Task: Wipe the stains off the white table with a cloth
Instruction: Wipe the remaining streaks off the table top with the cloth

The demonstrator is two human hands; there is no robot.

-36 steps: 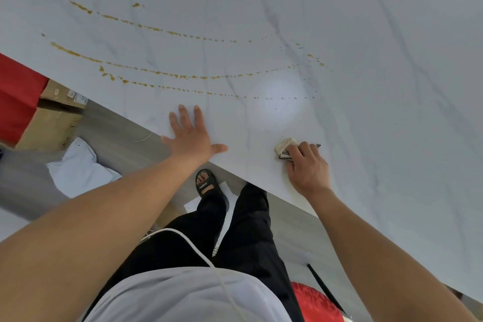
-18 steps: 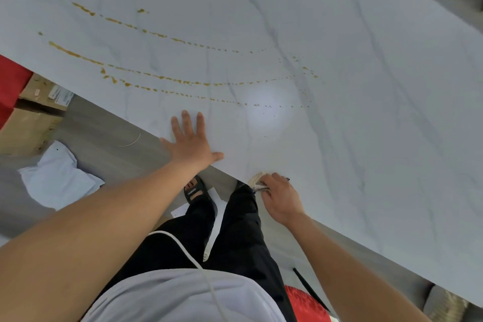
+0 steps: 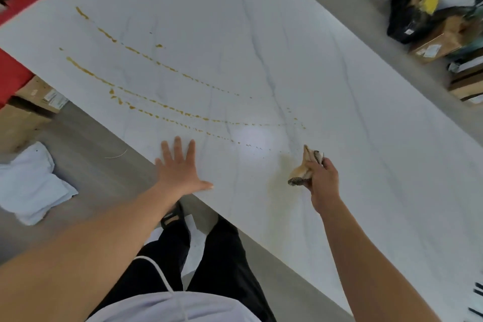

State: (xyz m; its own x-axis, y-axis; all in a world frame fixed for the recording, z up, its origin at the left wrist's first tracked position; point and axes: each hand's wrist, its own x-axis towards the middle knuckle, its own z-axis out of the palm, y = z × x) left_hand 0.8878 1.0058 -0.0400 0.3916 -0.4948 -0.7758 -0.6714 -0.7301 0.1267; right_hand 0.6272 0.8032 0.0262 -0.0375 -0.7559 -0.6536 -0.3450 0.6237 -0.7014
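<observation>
Right hand [image 3: 324, 183] grips a crumpled tan cloth [image 3: 304, 170] above the glossy white veined tabletop [image 3: 339, 86]; left hand [image 3: 180, 170] lies flat, fingers spread, at its near edge beside thin amber stain trails [image 3: 167, 107].

cardboard box [image 3: 23, 117] on the floor [image 3: 99, 170] at nine o'clock, crumpled white bundle [image 3: 28, 183] at eight; black bag [image 3: 407, 21] at two o'clock.

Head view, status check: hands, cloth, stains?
Left hand flat on white veined table. Right hand grips crumpled tan cloth. Yellow-brown stain trails unwiped. Nothing between cloth and stains.
</observation>
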